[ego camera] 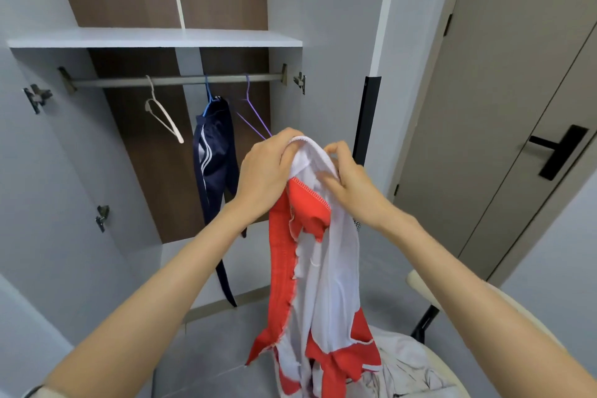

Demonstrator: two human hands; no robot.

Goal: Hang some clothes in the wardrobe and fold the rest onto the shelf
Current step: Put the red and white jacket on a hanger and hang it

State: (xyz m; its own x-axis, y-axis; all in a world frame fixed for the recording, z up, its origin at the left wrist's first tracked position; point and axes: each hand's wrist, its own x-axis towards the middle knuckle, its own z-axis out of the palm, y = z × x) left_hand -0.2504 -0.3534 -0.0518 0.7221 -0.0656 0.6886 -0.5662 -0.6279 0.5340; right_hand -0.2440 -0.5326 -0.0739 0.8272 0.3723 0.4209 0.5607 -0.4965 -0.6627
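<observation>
Clothes were the job here, and the nearest of them was a pale heap (410,368) lying at the bottom right on a round seat (416,281), not yet sorted. Above it hung a red-and-white garment (323,268), held up in front of the wardrobe and turned so its white lining and seams faced the camera, its lower end trailing down to the heap. The left hand (265,171) gripped the top edge, fingers curled over the white hem. The right hand (352,184) pinched the same edge just beside it, thumb and fingertips closed on the fabric, seemingly working the opening apart.

Behind the hands stood the open wardrobe. On its rail (177,79) hung three hangers: a white hanger (164,116) bare on the left, a blue hanger (209,94) in the middle carrying dark trousers (213,165) with white side stripes, and a purple hanger (252,113) bare on the right, its lower part hidden behind the left hand. The shelf (155,37) above the rail showed no folded clothes.

By this showing the task was early on: one piece hung, one in hand and probably bound for a free hanger, the heap waiting, and all folding onto the shelf yet to do.
</observation>
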